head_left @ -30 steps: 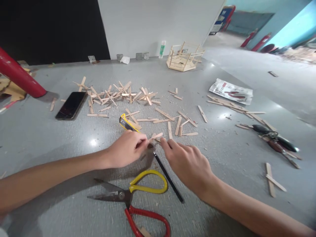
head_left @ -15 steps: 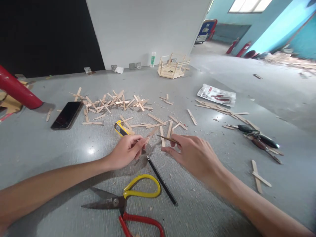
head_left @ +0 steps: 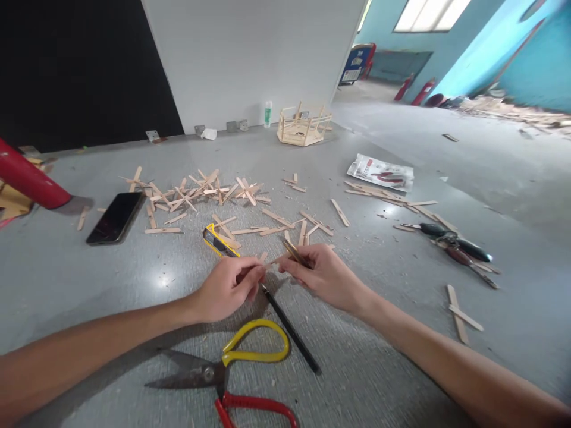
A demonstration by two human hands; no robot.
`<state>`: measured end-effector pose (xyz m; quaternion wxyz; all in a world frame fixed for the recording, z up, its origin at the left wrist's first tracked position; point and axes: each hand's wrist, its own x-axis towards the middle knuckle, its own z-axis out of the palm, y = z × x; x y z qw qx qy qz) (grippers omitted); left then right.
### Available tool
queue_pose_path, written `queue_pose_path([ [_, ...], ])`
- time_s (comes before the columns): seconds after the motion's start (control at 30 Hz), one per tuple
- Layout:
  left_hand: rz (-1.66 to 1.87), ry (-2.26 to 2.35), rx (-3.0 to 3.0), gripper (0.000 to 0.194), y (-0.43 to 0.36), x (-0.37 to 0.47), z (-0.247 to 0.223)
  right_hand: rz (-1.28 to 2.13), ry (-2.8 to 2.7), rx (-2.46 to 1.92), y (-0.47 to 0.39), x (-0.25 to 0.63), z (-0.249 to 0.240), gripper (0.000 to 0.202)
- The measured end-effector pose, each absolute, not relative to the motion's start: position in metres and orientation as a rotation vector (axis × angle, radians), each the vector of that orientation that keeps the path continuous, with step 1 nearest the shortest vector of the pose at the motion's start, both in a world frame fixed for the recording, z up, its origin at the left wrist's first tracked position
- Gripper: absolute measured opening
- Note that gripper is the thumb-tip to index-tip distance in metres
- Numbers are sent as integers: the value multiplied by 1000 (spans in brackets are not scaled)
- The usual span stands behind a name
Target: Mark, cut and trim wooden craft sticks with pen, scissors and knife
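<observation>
My left hand (head_left: 232,286) pinches a small wooden stick piece (head_left: 273,262) that points toward my right hand. A thin brass-coloured tool (head_left: 295,253) is held in my right hand (head_left: 325,274), whose fingertips are at the other end of the wooden piece. Just behind my left hand lies a yellow utility knife (head_left: 220,242). A black pen (head_left: 292,330) rests on the grey surface below the hands. Nearer to me are open scissors (head_left: 208,373) with one yellow and one red handle.
Many wooden sticks (head_left: 196,191) are scattered behind the hands. A phone (head_left: 116,218) lies left. At the back stand a glue stick (head_left: 267,114) and a stick-built frame (head_left: 304,128). Pliers-like tools (head_left: 455,242) and a white packet (head_left: 380,172) lie right; a red post (head_left: 33,178) slants in left.
My right hand has moved left, closer to my left hand, and its fingertips now reach the wooden piece. The brass-coloured tool has tilted more steeply. The camera view has shifted slightly.
</observation>
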<state>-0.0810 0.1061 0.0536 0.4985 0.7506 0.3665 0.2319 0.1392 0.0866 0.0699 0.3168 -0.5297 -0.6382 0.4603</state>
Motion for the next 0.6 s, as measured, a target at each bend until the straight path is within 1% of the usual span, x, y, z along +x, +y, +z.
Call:
queue_pose_path([
  [0.07, 618, 937, 1770, 44, 107, -82, 54, 1200, -1670, -1445, 91, 148, 70, 37],
  [0.17, 662, 974, 1711, 44, 108, -82, 53, 1059, -1669, -1559, 96, 160, 69, 40],
  [0.3, 694, 965, 1674, 44, 108, -83, 53, 826, -1710, -1640, 97, 164, 67, 30],
  [0.37, 713, 966, 1668, 44, 107, -84, 52, 708, -1747, -1668, 94, 161, 66, 31],
  [0.43, 730, 964, 1668, 44, 107, -84, 51, 642, -1787, -1665, 92, 158, 66, 27],
  [0.5, 743, 956, 1665, 44, 107, -84, 50, 674, -1790, -1619, 90, 155, 65, 23],
  [0.6, 721, 939, 1676, 45, 108, -84, 49, 851, -1710, -1520, 88, 149, 65, 28],
])
